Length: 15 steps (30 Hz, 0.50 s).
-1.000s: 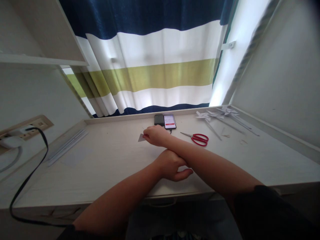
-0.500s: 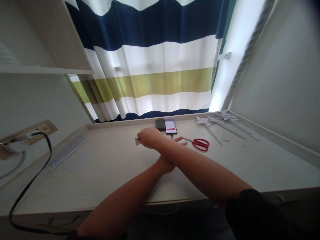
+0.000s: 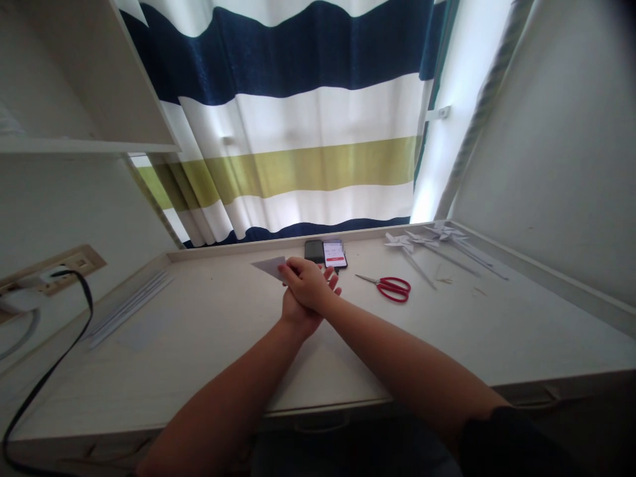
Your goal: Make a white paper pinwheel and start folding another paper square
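Observation:
A small folded piece of white paper [image 3: 269,266], pointed at its left end, is pinched between the thumb and fingers of my right hand [image 3: 309,285]. Below it, my left hand [image 3: 298,317] is palm up, partly covered by the right one. Its fingers show past the right wrist, apart and slightly curled, with nothing visible in them. Whether the left thumb touches the paper is hidden. Both hands are above the middle of the white desk [image 3: 209,358]. Red-handled scissors [image 3: 393,289] lie to their right, blades pointing left.
Behind my hands lie a phone [image 3: 335,254] with a lit screen and a dark flat case [image 3: 314,251]. Paper pinwheels [image 3: 400,243] on sticks rest at the back right. Rolled paper sticks [image 3: 130,306] and a pale paper sheet [image 3: 142,334] lie left. A black cable [image 3: 52,368] hangs from the wall socket.
My left hand has drawn left, away from the scissors, and sits under my right hand. The paper, mostly hidden before, now shows more fully. The view has shifted slightly.

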{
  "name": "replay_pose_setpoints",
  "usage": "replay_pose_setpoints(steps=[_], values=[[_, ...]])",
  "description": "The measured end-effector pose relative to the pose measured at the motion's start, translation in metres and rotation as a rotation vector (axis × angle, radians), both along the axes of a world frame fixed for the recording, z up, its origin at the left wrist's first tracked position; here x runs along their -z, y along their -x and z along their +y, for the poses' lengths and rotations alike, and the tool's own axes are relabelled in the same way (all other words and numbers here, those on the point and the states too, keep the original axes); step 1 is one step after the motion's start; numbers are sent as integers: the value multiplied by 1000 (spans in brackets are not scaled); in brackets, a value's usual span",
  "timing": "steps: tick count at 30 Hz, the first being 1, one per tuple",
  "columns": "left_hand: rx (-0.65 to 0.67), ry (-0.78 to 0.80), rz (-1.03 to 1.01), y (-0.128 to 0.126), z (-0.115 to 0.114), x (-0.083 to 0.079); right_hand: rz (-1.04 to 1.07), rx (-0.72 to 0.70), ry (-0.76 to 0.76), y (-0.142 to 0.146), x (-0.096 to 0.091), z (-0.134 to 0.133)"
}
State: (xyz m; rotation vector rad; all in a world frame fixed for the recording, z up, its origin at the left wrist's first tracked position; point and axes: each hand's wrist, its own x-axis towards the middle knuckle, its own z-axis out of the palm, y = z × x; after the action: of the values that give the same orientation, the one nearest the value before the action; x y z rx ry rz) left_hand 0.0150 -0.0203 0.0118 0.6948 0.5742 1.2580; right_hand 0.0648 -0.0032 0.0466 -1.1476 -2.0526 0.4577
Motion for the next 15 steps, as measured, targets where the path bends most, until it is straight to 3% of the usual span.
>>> replay_pose_setpoints(steps=[4,8,12,15], values=[[52,13,-11,2,3,-1,462,128,83,5,13,7],[116,-88,26,-2,3,4,751,109,176,-4,12,18],[130,-100,89,-2,7,8,835,-18,256,-38,8,13],[-3,-108,122,5,15,10,807,-73,295,-72,14,2]])
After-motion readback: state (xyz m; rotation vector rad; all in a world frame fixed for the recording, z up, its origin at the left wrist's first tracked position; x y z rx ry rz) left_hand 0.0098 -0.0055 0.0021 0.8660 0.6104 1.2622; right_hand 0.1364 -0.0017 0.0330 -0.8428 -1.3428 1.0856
